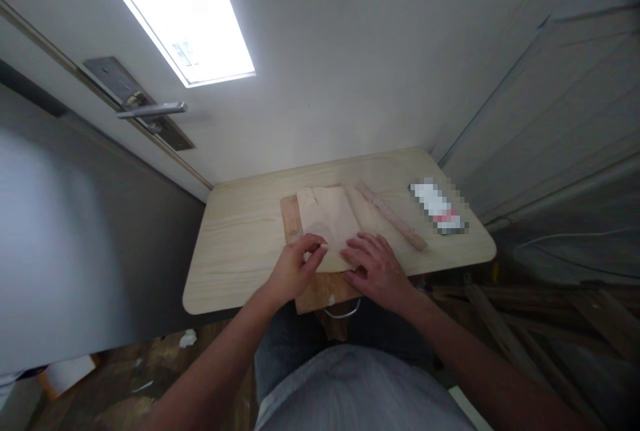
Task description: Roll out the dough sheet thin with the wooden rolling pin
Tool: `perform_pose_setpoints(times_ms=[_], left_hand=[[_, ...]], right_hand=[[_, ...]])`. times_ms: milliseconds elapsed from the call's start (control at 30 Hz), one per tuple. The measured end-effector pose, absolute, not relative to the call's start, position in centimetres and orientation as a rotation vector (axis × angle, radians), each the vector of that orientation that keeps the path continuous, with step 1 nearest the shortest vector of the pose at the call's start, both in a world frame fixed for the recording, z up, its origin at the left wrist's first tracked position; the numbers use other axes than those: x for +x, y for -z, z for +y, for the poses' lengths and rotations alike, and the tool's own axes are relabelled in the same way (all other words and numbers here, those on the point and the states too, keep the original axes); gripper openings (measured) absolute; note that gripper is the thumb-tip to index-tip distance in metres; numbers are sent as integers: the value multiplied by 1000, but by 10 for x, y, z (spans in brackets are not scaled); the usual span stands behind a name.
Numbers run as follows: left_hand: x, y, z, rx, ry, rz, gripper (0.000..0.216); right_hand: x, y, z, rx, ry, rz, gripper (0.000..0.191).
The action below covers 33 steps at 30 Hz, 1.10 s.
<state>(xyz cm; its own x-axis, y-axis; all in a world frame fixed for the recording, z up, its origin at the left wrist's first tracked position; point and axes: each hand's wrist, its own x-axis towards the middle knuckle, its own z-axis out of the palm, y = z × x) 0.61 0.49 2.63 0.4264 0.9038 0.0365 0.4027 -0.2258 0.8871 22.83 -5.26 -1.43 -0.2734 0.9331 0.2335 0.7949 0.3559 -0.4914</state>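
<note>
A thin pale sheet of dough (pixel 330 214) lies on a wooden cutting board (pixel 291 217), with a crease near its upper left corner. Thumb and forefinger of my left hand (pixel 297 265) are pinched together over the sheet's lower left part, on what looks like a bit of its edge. My right hand (pixel 377 265) rests at the lower right of the sheet, fingers stretched and touching it, thumb near its front edge. Right of the board lies a wooden rolling pin (pixel 393 215), slanting and apart from both hands.
The board overhangs the front edge of the light wood table (pixel 230 244), with a metal handle (pixel 343 311) below it. A blurred-out flat item (pixel 437 207) lies at the table's right. Behind stands a white door with a lever handle (pixel 153 111). Wooden bars (pixel 505 324) stand at lower right.
</note>
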Motion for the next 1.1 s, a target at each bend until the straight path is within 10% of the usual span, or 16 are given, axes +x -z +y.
perform_pose_setpoints(times_ms=[133, 733, 1000, 1100], left_hand=[[15, -31, 27, 1633, -866, 1113, 22], [27, -100, 86, 1590, -1155, 1008, 22], [9, -52, 96, 1522, -1127, 1180, 65], [0, -22, 94, 1656, -935, 1188, 50]], right_hand=[[225, 17, -36, -1470, -369, -2107, 11], [200, -53, 79, -1438, -908, -2027, 21], [208, -73, 126, -1260, -918, -1943, 20], [209, -84, 137, -1256, -878, -1900, 22]])
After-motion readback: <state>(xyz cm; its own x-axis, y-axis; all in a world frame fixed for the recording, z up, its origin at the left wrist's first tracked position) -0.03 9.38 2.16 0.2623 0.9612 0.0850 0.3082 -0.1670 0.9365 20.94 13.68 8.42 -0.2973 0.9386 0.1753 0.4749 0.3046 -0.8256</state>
